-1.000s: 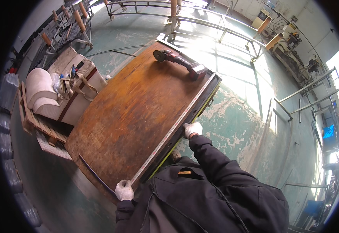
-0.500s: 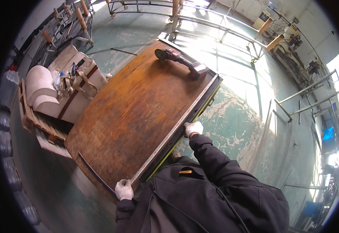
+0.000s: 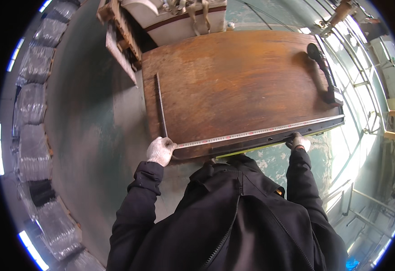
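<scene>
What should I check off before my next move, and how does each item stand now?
1. Left hand on the near end of the tape measure: ok, fingers closed at that end.
2. Tape measure lying straight along the front edge of the table: ok, allowing for lens bend.
3. Right hand firm on the table's front edge: cannot tell; it is at the edge, but the fingers are partly hidden.
4. Thin strip well away from the left hand: not ok, its near end reaches right up to it.
5. Grinder away from both hands: ok, at the table's right end.
6. Grinder switched off: cannot tell.
</scene>
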The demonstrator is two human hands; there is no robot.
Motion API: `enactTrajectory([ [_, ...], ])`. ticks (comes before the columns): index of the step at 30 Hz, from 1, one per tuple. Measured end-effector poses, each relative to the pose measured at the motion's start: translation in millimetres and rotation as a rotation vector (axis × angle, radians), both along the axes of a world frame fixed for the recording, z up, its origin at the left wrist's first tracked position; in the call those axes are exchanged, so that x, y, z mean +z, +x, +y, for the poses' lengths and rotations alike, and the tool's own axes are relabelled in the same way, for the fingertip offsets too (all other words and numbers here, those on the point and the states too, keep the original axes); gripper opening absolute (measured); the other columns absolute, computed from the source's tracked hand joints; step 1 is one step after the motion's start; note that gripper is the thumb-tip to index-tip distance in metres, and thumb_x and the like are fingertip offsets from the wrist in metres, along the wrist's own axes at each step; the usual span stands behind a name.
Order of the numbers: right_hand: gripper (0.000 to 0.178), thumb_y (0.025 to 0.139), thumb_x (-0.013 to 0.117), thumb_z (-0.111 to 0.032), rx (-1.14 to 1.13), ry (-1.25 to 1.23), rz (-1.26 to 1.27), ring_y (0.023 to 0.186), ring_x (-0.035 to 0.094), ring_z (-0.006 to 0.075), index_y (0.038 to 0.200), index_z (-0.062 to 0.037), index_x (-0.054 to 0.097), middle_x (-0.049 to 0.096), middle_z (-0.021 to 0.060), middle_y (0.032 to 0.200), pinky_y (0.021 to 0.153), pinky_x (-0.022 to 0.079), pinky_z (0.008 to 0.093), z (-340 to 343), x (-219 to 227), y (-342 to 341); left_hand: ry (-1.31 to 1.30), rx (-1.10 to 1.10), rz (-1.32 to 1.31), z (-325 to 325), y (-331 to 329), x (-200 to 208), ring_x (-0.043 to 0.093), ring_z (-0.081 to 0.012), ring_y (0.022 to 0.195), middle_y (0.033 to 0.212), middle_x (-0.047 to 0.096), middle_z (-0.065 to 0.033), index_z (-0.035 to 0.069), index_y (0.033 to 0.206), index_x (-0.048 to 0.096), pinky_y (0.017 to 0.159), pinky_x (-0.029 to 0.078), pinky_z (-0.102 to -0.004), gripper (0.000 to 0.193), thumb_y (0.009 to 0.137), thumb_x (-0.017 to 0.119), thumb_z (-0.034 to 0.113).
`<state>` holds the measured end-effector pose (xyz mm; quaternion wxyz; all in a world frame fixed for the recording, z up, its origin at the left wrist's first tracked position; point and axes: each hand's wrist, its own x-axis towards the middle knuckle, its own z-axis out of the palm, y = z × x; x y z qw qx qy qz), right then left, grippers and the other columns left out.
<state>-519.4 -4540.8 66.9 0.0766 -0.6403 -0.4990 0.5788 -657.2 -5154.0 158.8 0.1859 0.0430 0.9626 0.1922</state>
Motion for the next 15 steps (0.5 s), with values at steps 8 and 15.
enactTrajectory([
  [8, 0.02, 0.107, 0.068, -0.02, 0.035, -0.007, -0.003, 0.078, 0.072, 0.0304, 0.117, -0.0023, 0.071, 0.071, 0.0112, 0.1, 0.07, 0.067, 0.0444, 47, -66, 18, -0.028, 0.018, -0.05, -80, 8, -24, 0.074, -0.0396, 0.103, 0.103, 0.075, -0.0148, 0.014, 0.097, 0.085, 0.087, 0.058, -0.0543, 0.028, 0.099, 0.086, 0.042],
  [15, 0.012, 0.104, 0.069, -0.021, -0.039, -0.03, -0.05, 0.065, 0.058, 0.0182, 0.097, -0.0106, 0.068, 0.06, 0.0021, 0.08, 0.064, 0.059, 0.0351, 68, -88, 22, -0.024, 0.024, -0.008, -93, 11, -34, 0.073, -0.0365, 0.096, 0.097, 0.071, -0.0117, 0.015, 0.095, 0.082, 0.082, 0.056, -0.0517, 0.021, 0.098, 0.087, 0.036],
])
